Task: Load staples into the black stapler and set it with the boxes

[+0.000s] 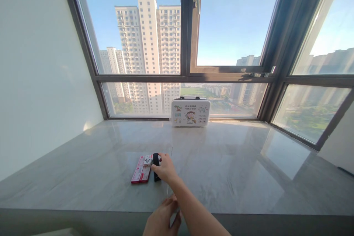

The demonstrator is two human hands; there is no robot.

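My right hand (165, 169) reaches over the counter, its thumb and fingers closed around a narrow black stapler (156, 172). The fingers cover part of the stapler. Close to its left side lie flat pink-and-white boxes (137, 173), set side by side. A small white box with a dark printed picture (148, 160) rests at their upper right end. Nearer the front edge, my left hand (163, 215) is loosely curled with a gap between thumb and fingers, and nothing shows in it. My right forearm hides its fingertips.
The grey marble-patterned counter (226, 177) ends at a front edge near my left hand. At the back, a white printed case with a black handle (190, 113) stands upright against the window. A white wall (35, 81) borders the left side, and dark window frames enclose the back.
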